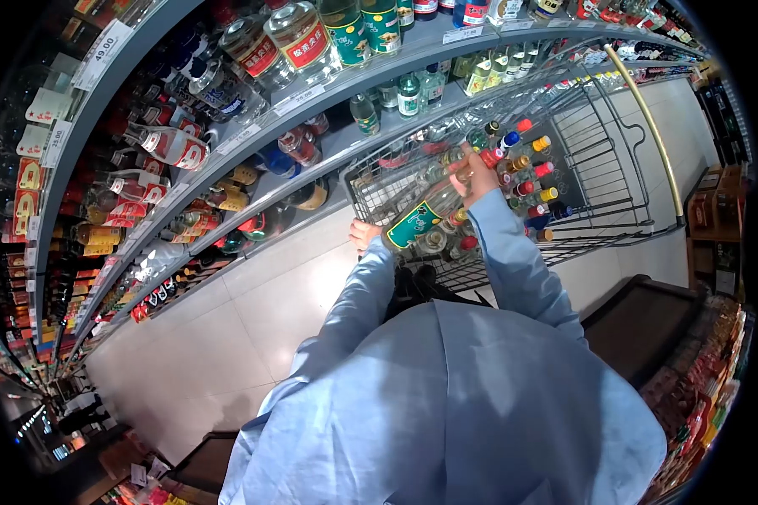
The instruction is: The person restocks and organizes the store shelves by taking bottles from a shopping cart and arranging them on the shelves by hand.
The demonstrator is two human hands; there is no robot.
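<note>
A bottle with a green label (pixel 413 225) lies slanted over the near left part of a wire shopping cart (pixel 602 210). My left hand (pixel 364 235) is closed at the bottle's lower left end. My right hand (pixel 476 175) is closed near its upper right end, among the bottles in the cart; what its fingers grip there is hard to make out. Several bottles with red, yellow and blue caps (pixel 510 139) stand close together in the cart, just right of my right hand.
Curved shelves (pixel 299 97) full of bottles run along the left and top. The cart's yellowish handle (pixel 648 126) is at the right. A dark brown stand (pixel 640 324) is at the lower right, beside packed goods (pixel 703 379). Tiled floor (pixel 236 324) lies at the left.
</note>
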